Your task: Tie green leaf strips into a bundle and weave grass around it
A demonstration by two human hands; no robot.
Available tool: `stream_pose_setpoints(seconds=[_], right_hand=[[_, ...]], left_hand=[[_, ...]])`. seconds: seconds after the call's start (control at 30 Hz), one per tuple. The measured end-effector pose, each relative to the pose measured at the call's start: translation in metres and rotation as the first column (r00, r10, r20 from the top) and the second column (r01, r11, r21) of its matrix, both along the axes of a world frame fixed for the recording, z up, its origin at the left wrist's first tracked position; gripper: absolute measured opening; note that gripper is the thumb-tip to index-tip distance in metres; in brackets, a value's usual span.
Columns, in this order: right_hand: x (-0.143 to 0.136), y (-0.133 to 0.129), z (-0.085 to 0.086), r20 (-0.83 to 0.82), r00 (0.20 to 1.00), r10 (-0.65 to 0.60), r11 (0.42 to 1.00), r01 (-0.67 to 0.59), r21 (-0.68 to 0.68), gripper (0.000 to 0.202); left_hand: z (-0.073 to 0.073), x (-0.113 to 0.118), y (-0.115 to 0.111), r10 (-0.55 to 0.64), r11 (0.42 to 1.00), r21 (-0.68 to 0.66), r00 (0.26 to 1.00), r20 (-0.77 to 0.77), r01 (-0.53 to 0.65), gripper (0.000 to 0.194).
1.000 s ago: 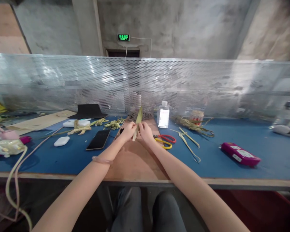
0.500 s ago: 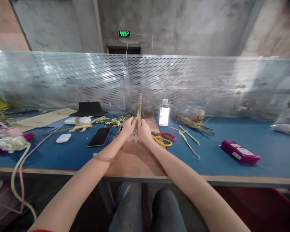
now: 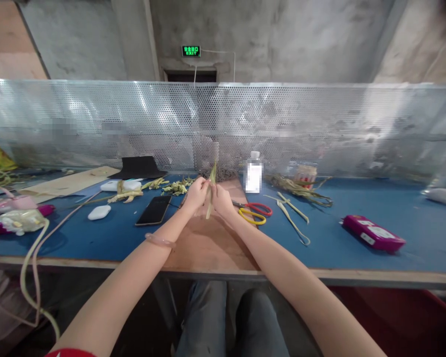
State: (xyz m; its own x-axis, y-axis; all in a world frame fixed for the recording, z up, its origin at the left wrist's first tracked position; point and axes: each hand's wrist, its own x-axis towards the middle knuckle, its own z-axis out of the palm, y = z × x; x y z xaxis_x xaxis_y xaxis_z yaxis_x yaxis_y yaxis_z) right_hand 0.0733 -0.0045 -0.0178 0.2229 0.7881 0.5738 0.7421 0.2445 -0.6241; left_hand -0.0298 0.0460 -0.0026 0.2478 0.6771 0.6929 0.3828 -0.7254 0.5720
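Note:
My left hand [image 3: 196,192] and my right hand [image 3: 221,198] meet above a brown board [image 3: 211,248], both closed on a pale green leaf strip [image 3: 213,173]. The strip's tip points up past the fingers and its lower end hangs down between the hands. Just right of my right hand lie scissors [image 3: 258,212] with one red and one yellow handle loop. A dark phone [image 3: 154,210] rests left of my left hand. Behind the hands sits a grey-brown tangle of fibres [image 3: 226,174].
A bottle [image 3: 253,173] stands behind the scissors. Loose strips [image 3: 293,218], a dried bundle [image 3: 301,191] and a purple box [image 3: 373,233] lie right. Leaf pieces [image 3: 178,187], a white case [image 3: 99,212] and a cable [image 3: 33,258] are left. A perforated metal panel [image 3: 152,119] runs behind.
The strip's lower end now hangs longer and straighter below the fingers. Both hands stay together in nearly the same place. The view has shifted slightly.

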Motion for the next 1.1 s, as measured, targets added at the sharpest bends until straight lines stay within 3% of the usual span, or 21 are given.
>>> stream_pose_setpoints(seconds=[0.2, 0.37, 0.6, 0.83, 1.1], right_hand=[[0.008, 0.004, -0.001, -0.035, 0.999, 0.038, 0.999, -0.037, 0.018, 0.028], [0.026, 0.002, -0.001, -0.136, 0.987, 0.085, 0.996, -0.084, 0.008, 0.032], [0.037, -0.007, 0.001, -0.262, 0.939, 0.221, 0.971, -0.236, -0.028, 0.031], [0.036, -0.011, 0.005, -0.318, 0.927, 0.198, 0.980, -0.195, 0.041, 0.025], [0.043, -0.005, 0.004, -0.346, 0.930, 0.124, 0.990, -0.093, 0.104, 0.027]], left_hand=[[0.002, -0.002, 0.004, -0.017, 1.000, -0.017, 1.000, 0.013, 0.017, 0.025], [0.007, -0.016, 0.006, 0.017, 0.994, -0.111, 0.997, 0.080, -0.008, 0.027], [0.007, -0.018, -0.002, -0.100, 0.971, -0.214, 0.994, 0.039, 0.106, 0.023], [0.002, -0.011, -0.008, -0.154, 0.959, -0.240, 0.988, 0.000, 0.149, 0.023], [0.008, -0.019, 0.004, -0.053, 0.972, -0.225, 0.996, 0.070, 0.068, 0.021]])
